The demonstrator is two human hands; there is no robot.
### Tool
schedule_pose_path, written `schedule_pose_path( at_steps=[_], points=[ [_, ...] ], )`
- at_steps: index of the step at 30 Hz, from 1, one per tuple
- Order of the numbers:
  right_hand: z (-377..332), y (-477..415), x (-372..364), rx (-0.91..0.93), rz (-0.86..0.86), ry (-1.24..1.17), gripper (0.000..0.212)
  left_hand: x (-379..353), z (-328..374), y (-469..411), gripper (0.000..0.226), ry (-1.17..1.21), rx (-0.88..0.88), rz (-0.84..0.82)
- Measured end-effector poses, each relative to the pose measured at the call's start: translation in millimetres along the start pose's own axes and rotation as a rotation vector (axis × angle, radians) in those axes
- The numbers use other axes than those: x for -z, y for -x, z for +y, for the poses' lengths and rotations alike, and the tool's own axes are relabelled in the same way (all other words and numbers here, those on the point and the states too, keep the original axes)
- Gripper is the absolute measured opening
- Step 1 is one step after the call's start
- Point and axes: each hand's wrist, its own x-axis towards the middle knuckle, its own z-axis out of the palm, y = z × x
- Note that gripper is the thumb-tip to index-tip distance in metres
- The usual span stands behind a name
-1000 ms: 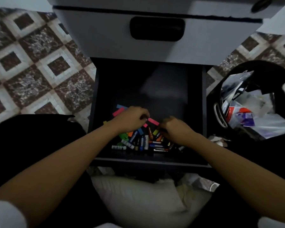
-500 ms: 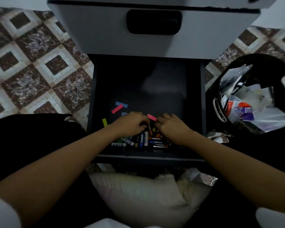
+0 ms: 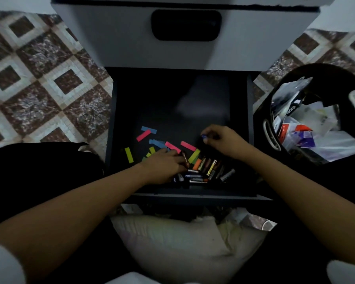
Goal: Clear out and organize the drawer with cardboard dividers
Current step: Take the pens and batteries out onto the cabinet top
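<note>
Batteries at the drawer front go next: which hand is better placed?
Probably the left hand: it lies on the batteries. The right hand is farther back in the drawer, pinching a small blue item.

One drawer (image 3: pixel 162 103), two hands (image 3: pixel 162 167) (image 3: pixel 223 140), roughly nine coloured strips (image 3: pixel 143 135), batteries (image 3: pixel 211 167) too clustered to count

"stapler" on black packet (image 3: pixel 293 109)

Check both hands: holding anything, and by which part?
Right hand pinches a small blue item at its fingertips; which part cannot be told. Left hand seems to pinch a brown battery by its near end.
</note>
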Motion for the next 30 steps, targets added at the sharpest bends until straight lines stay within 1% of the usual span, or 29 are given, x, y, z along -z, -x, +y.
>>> schedule_pose_path(
  at_steps=[3,5,7,9,13,15,17,18,20,21,23,26,30],
  points=[
    [1.0,2.9,4.9,-0.024,0.005,-0.055,0.016,0.1,1.9,-2.6,0.047,-0.047,0.033,-0.029],
    [0.7,4.6,5.4,-0.044,-0.038,-0.013,0.020,-0.2,2.6,-3.6,0.046,-0.040,0.050,-0.039],
    [-0.1,4.8,4.3,-0.053,-0.077,0.075,0.029,0.2,3.2,-3.8,0.044,-0.034,0.064,-0.056],
    [-1.6,3.8,3.3,-0.049,-0.081,0.133,0.034,0.5,3.2,-3.7,0.043,-0.048,0.069,-0.066],
    [-2.6,2.3,-0.5,-0.048,-0.093,0.147,0.029,1.4,0.8,-2.0,0.041,-0.035,0.067,-0.031],
    [-4.6,3.7,-2.4,-0.041,-0.142,0.150,0.024,4.3,-2.5,-1.3,0.030,0.094,0.089,0.031],
    [-8.1,5.7,-5.1,-0.016,-0.226,0.193,0.022,9.1,-10.6,1.3,0.017,0.350,0.170,0.089],
    [-9.5,7.2,-7.2,-0.006,-0.274,0.224,0.022,11.7,-16.5,3.1,0.014,0.469,0.214,0.115],
    [-11.6,11.3,-12.9,0.020,-0.352,0.296,0.023,13.9,-29.2,7.2,0.015,0.633,0.288,0.188],
    [-12.0,13.8,-16.0,0.038,-0.378,0.326,0.023,13.8,-34.6,9.7,0.021,0.676,0.319,0.212],
    [-12.8,17.9,-21.6,0.072,-0.407,0.378,0.022,14.3,-41.0,15.2,0.030,0.680,0.359,0.219],
    [-14.2,21.5,-25.8,0.101,-0.436,0.439,0.021,14.7,-42.2,20.0,0.028,0.646,0.388,0.205],
    [-9.2,26.5,-35.7,0.126,-0.482,0.571,0.020,14.1,-42.0,22.7,0.025,0.669,0.412,0.197]
  ],
)
